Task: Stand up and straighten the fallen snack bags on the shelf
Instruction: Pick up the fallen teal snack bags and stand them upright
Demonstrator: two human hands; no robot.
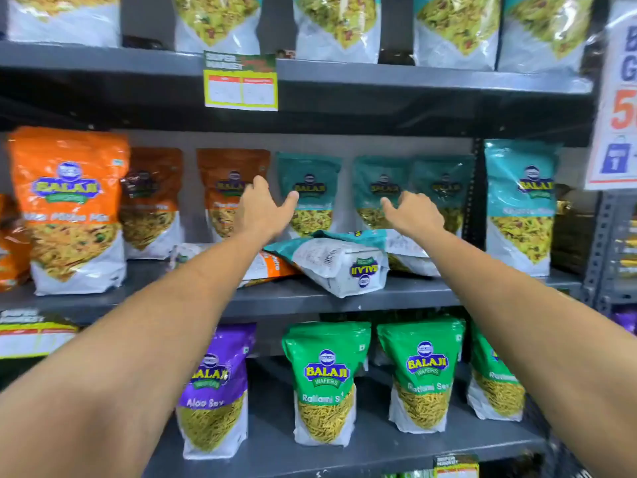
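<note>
On the middle shelf (413, 298) a teal and white snack bag (341, 262) lies fallen on its face, logo upside down. A fallen orange bag (272, 265) lies under its left side, and another fallen teal bag (403, 244) lies behind on the right. Both my arms reach over them into the shelf. My left hand (263, 210) is open, fingers spread, in front of an upright orange bag (232, 170) and a teal bag (308, 188). My right hand (412, 212) is open too, fingers toward an upright teal bag (379, 188). Neither hand holds anything.
Upright orange bags (69, 208) stand at the left of the middle shelf and a teal one (520, 205) at the right. Green bags (325, 381) and a purple bag (215, 391) stand on the shelf below. A yellow price tag (240, 82) hangs from the upper shelf's edge; a sign (617, 98) hangs at the right.
</note>
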